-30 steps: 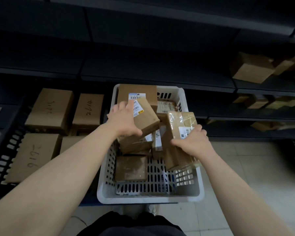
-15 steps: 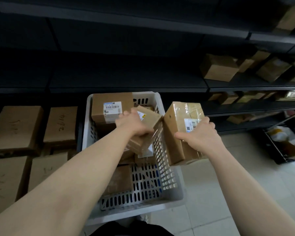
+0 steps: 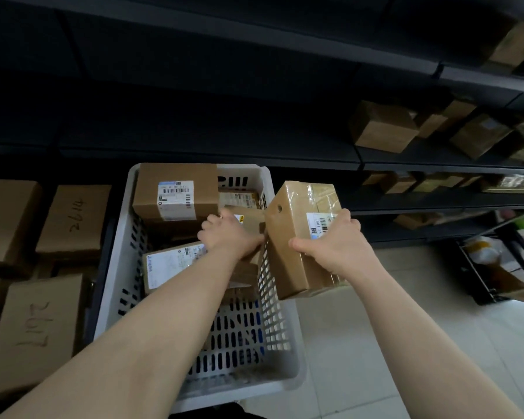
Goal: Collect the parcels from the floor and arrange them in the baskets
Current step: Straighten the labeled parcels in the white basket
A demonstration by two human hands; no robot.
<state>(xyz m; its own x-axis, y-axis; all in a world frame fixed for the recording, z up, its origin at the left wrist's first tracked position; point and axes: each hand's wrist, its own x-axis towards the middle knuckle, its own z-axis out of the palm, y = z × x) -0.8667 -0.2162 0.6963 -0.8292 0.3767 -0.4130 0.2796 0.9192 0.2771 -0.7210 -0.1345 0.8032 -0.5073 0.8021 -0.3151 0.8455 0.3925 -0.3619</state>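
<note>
Beside the right wall of the white basket [image 3: 288,379], a taped parcel [image 3: 297,237] is held clear of the floor by the right hand [image 3: 336,243], whose fingers [image 3: 345,217] are wrapped round its labelled face. A second earlier this parcel stood inside the basket among the others; it has since been carried out over the right rim, so it is judged to be under rearrangement rather than newly collected. Inside the basket, near its right wall, a smaller parcel [image 3: 247,219] is gripped by the left hand [image 3: 227,234], fingers closed over its top, though how much of it is lifted cannot be told, the hand hiding its lower part. A large labelled box [image 3: 176,192] lies at the far left corner of the basket and a flat parcel [image 3: 170,263] leans beneath the left forearm. Room on the basket floor has been freed at the near end, which suggests a tidier repacking is intended
</note>
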